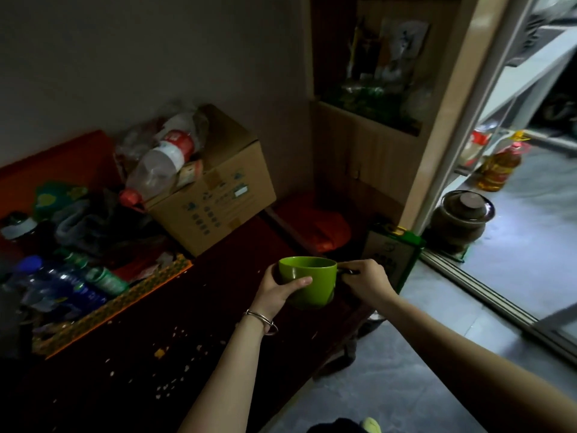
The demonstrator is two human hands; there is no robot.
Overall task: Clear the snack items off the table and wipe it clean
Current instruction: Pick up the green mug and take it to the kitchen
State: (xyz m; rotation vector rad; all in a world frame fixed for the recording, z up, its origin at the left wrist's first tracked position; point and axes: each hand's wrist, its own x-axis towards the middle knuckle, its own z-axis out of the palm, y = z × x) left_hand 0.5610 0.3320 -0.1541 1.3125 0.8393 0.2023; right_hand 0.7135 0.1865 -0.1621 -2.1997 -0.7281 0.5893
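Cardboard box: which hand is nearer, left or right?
Left. The left hand wraps the green cup's side facing the cardboard box. The right hand pinches the cup's handle on the far side, farther from the box. Neither touches it.

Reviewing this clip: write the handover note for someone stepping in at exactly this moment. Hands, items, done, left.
Left hand wraps the green cup; right hand grips at its handle side. The cup is over the far right end of the dark table; contact with the top is unclear.
Crumbs are scattered across the tabletop.
Done: nothing visibly cleared or wiped.
Left: take the cup away, clear the crumbs, wipe. No cloth is in sight.
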